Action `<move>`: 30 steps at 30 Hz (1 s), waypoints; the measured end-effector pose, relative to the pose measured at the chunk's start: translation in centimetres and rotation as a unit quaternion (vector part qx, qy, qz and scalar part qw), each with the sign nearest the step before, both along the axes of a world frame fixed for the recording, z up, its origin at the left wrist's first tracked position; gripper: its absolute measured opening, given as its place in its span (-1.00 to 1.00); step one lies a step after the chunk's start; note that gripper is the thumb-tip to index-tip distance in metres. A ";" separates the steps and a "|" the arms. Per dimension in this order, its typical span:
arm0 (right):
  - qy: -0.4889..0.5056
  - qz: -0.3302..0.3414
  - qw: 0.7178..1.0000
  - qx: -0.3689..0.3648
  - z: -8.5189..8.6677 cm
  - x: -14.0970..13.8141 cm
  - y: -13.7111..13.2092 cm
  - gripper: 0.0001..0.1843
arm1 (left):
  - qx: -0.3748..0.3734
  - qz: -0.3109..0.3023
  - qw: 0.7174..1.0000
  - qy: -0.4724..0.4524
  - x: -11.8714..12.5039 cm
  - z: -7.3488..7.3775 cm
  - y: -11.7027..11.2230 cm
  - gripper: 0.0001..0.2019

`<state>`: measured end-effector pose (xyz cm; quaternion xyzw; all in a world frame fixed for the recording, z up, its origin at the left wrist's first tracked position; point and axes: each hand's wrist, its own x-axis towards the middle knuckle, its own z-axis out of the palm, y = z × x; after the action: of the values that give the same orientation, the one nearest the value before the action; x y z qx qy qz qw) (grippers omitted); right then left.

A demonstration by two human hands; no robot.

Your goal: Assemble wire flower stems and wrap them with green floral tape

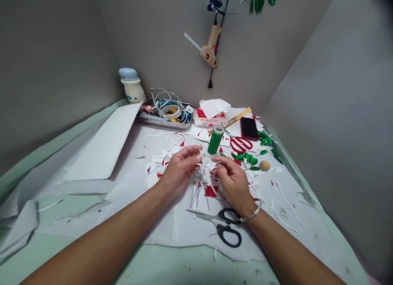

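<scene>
Desk (172, 262) is a right mess, mostly covered in white paper (125, 211); left hand (179, 169) is nearly closed, thumb and fingertips pinched together; right hand (233, 183) is loosely curled just beside it, can't tell if it's gripping anything; black-handled scissors (220, 216) lie by the right wrist; green thread spool (215, 142) stands just beyond the hands; thin wires (201, 189) lie bunched between them; tiny white piece (201, 155) sits in the left fingertips.
</scene>
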<state>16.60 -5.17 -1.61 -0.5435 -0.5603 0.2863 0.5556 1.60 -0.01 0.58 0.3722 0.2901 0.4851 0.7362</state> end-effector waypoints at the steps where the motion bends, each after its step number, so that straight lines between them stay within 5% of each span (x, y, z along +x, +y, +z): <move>1: -0.012 0.005 1.000 0.004 0.1 0.1 0.0 -0.72 | 0.001 0.000 1.000 0.000 0.0 0.0 0.0 -0.73; 14: -0.062 0.025 0.998 0.008 0.9 -0.1 -0.5 -0.87 | 0.002 -0.005 1.000 0.002 0.0 0.3 0.0 -0.74; 21: 0.015 0.092 0.993 0.068 1.4 0.5 -0.9 -0.79 | -0.002 0.000 1.000 -0.002 0.0 0.2 -0.1 -0.74; 30: 0.093 0.141 0.985 0.042 0.9 0.8 -0.5 -0.83 | -0.003 0.005 1.000 -0.005 0.1 0.3 -0.1 -0.74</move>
<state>17.35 -5.71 -0.70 -0.4063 -0.5885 0.3871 0.5821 1.69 -0.13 0.88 0.3665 0.2896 0.4899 0.7361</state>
